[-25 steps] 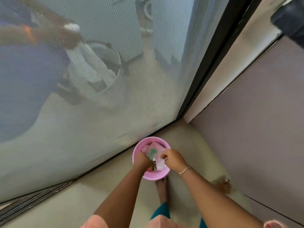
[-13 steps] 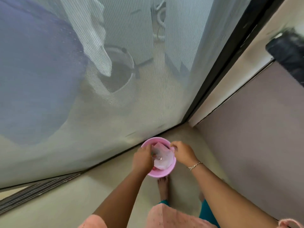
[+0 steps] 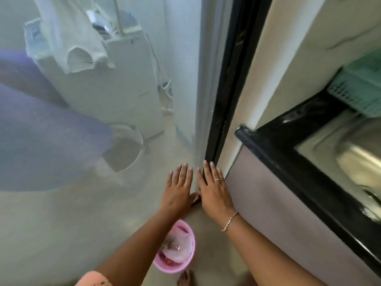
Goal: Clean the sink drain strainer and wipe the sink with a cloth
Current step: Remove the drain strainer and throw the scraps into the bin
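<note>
Left hand (image 3: 179, 189): was flat and empty, fingers extended and slightly spread, palm toward the mesh screen door (image 3: 103, 141); contact with the mesh could not be confirmed.
Right hand (image 3: 213, 187): was flat and empty, fingers extended and close together, tips at the black door frame (image 3: 224, 100); a ring and a wrist bracelet were visible.
Pink bin (image 3: 177, 249): stood on the floor below the forearms, just beside the screen door, holding crumpled pale plastic and small scraps; neither hand touched it.
Sink (image 3: 340, 157): steel basin lay at the right edge of the view, set in a black counter (image 3: 274, 141), well apart from both hands.
Strainer: not visible in this view; location could not be told.
Cloth: none identifiable near the sink; a pale cloth (image 3: 80, 52) hung behind the mesh, purpose unknown.
Green basket (image 3: 358, 89): sat on the counter beyond the sink.
Handling judgement, sink: rigid, fixed, probably wet and slick; wiping would need flat palm pressure through a soft cloth.
Handling judgement, strainer: likely small, light, stiff metal; best pinched at its rim or centre knob.
Handling judgement, bin: light, thin plastic; grip at the rim.
</note>
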`<state>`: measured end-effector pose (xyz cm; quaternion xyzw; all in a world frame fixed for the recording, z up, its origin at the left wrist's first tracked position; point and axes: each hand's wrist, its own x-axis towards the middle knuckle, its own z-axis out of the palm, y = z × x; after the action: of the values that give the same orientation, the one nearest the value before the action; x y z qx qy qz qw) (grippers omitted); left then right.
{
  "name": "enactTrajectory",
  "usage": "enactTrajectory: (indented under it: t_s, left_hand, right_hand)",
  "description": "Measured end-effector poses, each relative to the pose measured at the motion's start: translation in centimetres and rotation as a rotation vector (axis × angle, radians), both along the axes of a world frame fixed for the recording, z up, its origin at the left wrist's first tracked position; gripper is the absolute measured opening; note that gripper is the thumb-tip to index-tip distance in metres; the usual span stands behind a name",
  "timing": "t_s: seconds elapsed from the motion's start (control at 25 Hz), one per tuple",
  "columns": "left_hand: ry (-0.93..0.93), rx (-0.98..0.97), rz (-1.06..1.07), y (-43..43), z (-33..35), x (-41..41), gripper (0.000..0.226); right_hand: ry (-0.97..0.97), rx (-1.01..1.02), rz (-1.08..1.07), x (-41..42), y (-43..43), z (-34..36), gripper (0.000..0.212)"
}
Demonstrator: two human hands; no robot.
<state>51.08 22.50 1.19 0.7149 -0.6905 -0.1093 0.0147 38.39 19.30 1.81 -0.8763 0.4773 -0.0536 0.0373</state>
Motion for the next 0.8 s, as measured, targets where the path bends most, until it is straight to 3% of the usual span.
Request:
enactTrajectory:
  t_s: [0.36, 0.8]
  left_hand:
    - [-0.013, -0.338, -0.28, -7.5, 10.5, -6.2, 0.065]
    - [0.038, -0.301, -0.517, -14.8, 15.1, -22.6, 0.063]
  right_hand:
    - [-0.062, -0.191, -0.202, -6.4, -5.6, 11.0, 0.071]
    - [-0.088, -0.207, -0.499, -22.0, -9.0, 14.8, 0.066]
